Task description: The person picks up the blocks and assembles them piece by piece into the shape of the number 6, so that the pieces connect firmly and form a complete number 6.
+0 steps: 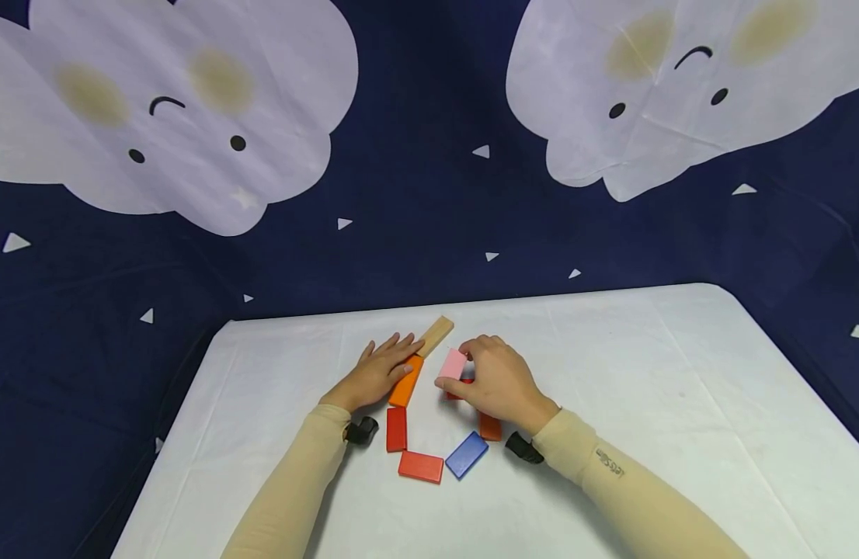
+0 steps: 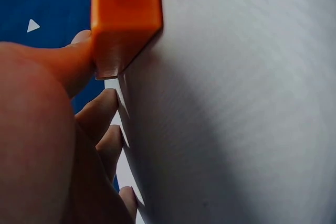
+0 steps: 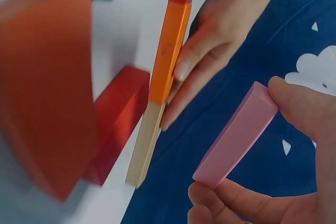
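My right hand (image 1: pixel 502 380) pinches a pink block (image 1: pixel 453 363) by its two ends, thumb on one and fingertips on the other. In the right wrist view the pink block (image 3: pixel 236 135) is held tilted, up off the table. My left hand (image 1: pixel 377 373) lies with fingers extended along an orange block (image 1: pixel 405 384) and touches a bare wooden block (image 1: pixel 436 335) beyond it. These two sit end to end, with a red block (image 1: pixel 397 429) at the near end of the orange one. Another red block (image 1: pixel 453 395) is partly hidden below the right hand.
Nearer the body, a red block (image 1: pixel 420 466) lies beside a blue block (image 1: pixel 467 455). An orange-red block (image 1: pixel 490 427) is partly covered by the right hand; together the blocks form a curved row. Behind the white tabletop (image 1: pixel 646 373) hangs a dark blue cloth (image 1: pixel 429 194) with clouds.
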The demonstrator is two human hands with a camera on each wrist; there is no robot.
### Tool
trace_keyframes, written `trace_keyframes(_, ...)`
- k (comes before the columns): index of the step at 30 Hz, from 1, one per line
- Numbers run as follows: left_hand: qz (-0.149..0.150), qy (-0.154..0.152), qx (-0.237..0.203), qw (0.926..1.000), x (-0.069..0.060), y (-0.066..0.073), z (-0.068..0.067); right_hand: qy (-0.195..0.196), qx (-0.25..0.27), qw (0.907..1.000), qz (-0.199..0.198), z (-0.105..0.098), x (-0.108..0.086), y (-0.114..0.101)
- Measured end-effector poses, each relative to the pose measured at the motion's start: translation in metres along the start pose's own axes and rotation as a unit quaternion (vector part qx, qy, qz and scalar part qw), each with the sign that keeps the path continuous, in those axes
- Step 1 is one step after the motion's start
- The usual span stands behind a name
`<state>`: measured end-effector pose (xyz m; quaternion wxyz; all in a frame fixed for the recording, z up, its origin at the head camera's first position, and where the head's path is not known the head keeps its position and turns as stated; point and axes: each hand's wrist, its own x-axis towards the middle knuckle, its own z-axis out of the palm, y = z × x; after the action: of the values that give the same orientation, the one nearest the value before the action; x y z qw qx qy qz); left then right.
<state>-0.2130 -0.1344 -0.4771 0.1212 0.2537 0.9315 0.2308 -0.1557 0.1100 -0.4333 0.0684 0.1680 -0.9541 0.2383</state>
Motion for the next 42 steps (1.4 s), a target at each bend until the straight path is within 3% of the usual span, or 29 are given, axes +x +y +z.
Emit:
trace_keyframes(19,0.013,0.006,-0.009,0.9999,0.0,0.0,-0.001,-0.01,-0.08,0.9952,-0.056,0.03,0.011,-0.024)
trace_keyframes(25,0.014,0.007,-0.011,0.9998,0.0,0.0,-0.001,-0.037,-0.106,0.9922,-0.053,0.036,0.015,-0.028)
trace_keyframes(32,0.017,0.007,-0.013,0.9998,0.001,0.001,-0.001,-0.069,-0.145,0.9857,-0.051,0.04,0.019,-0.032)
trace_keyframes(42,0.018,0.006,-0.01,0.9998,0.0,0.0,-0.001,-0.079,-0.201,0.9725,-0.087,0.043,0.021,-0.034)
